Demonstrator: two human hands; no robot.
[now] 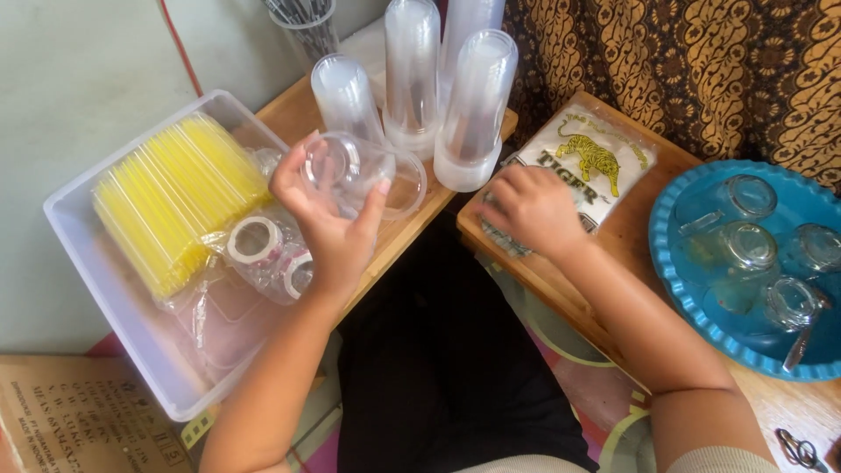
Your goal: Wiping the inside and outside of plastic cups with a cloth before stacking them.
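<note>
My left hand (328,219) grips a clear plastic cup (363,171) on its side, mouth facing right, above the edge of a wooden table. My right hand (533,208) rests palm down on a flat plastic packet (596,158) printed with a yellow tiger, fingers curled at its lower left corner. Three tall stacks of upturned clear plastic cups (477,109) stand just behind the held cup.
A translucent bin (83,250) at left holds a bundle of yellow straws (180,201) and rolls of tape (256,241). A blue tray (679,271) with several upturned glasses sits at right. A patterned cloth hangs behind. A cardboard box (79,416) lies at lower left.
</note>
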